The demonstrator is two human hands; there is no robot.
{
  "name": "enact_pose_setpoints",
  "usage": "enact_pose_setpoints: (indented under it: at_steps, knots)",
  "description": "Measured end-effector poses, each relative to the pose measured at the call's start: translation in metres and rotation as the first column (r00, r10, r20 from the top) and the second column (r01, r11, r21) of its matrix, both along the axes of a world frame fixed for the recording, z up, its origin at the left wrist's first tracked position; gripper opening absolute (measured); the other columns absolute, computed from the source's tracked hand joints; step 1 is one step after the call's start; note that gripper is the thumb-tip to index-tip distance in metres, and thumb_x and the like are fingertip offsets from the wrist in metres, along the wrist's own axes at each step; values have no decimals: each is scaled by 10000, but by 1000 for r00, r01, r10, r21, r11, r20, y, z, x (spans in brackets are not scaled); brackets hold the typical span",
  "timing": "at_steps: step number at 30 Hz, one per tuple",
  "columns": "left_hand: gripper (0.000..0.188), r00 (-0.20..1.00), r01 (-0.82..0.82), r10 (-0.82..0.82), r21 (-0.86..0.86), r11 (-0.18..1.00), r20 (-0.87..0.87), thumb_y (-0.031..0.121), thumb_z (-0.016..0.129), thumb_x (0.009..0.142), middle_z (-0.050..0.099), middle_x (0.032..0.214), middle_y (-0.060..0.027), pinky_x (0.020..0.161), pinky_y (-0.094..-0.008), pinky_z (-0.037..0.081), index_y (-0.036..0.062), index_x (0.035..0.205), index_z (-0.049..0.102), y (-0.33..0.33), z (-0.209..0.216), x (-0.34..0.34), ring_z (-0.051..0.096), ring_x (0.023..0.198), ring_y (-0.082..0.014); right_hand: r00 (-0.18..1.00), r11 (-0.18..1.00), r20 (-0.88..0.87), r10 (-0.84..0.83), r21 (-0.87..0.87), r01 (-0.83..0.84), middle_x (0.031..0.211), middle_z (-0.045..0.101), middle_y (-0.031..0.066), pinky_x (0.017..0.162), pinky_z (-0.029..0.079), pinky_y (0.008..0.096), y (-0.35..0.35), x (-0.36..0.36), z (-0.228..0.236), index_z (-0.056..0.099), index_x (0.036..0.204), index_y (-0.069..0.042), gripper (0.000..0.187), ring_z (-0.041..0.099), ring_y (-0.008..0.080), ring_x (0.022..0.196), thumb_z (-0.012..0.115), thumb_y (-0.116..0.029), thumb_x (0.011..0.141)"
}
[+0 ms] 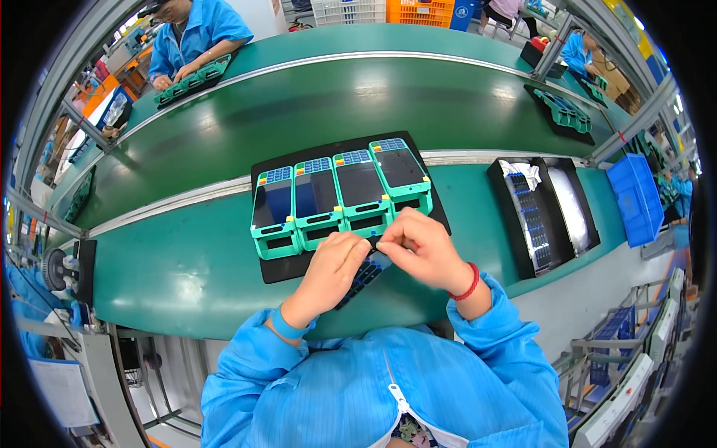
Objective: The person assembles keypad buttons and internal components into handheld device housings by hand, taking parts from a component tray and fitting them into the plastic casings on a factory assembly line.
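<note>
Several green handheld payment terminals (361, 183), with keypads and dark screens, lie side by side on a black mat (437, 201). At their near edge my left hand (328, 270) and my right hand (427, 255) meet, fingertips almost touching. A small dark piece (375, 243) shows at the right hand's pinched thumb and finger. My left hand's fingers are closed together; what they grip is hidden. Beneath the hands is a clear strip of small black pieces (361, 284), partly covered by the left hand.
Right of the mat stands an open black box (528, 265) with more strips of dark pieces. A blue bin (635, 198) is beyond it. Across the green conveyor belt (314, 101), a co-worker (196, 41) handles similar green terminals. More terminals (562, 112) lie far right.
</note>
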State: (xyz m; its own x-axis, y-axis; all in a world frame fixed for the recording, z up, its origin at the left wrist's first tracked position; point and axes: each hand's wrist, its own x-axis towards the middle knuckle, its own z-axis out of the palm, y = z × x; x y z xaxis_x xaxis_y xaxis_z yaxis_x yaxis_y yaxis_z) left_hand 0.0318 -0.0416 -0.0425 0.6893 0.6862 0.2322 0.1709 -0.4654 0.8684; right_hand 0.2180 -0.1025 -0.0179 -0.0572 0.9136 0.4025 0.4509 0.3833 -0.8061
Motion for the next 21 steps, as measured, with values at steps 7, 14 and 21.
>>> enact_pose_setpoints:
  at_steps: [7, 14, 21]
  knots:
    - [166, 989, -76, 119, 385, 920, -91, 149, 526, 897, 606, 955, -97, 881, -414, 373, 12, 839, 600, 2, -1, 31, 522, 1007, -300, 798, 842, -314, -515, -10, 540, 717, 538, -30, 522, 360, 178, 25, 60, -44, 628, 839, -21, 60, 445, 18, 596, 674, -59, 827]
    - [195, 963, -5, 173, 623, 782, -208, 198, 598, 853, 520, 1283, -73, 1033, -548, 243, 33, 751, 617, 10, -6, 66, 348, 1277, -378, 772, 873, -416, -481, -144, 466, 654, 559, -51, 520, 382, 199, 52, 59, -74, 644, 841, -9, 130, 453, 16, 586, 688, -131, 831]
    - [216, 923, 60, 222, 688, 723, -313, 236, 631, 828, 474, 1348, -48, 1044, -577, 228, 40, 736, 642, 22, -14, 74, 340, 1292, -365, 770, 779, -125, -626, -70, 623, 578, 489, -22, 485, 369, 235, 49, 57, -69, 581, 951, -26, 223, 445, 56, 527, 702, -134, 799]
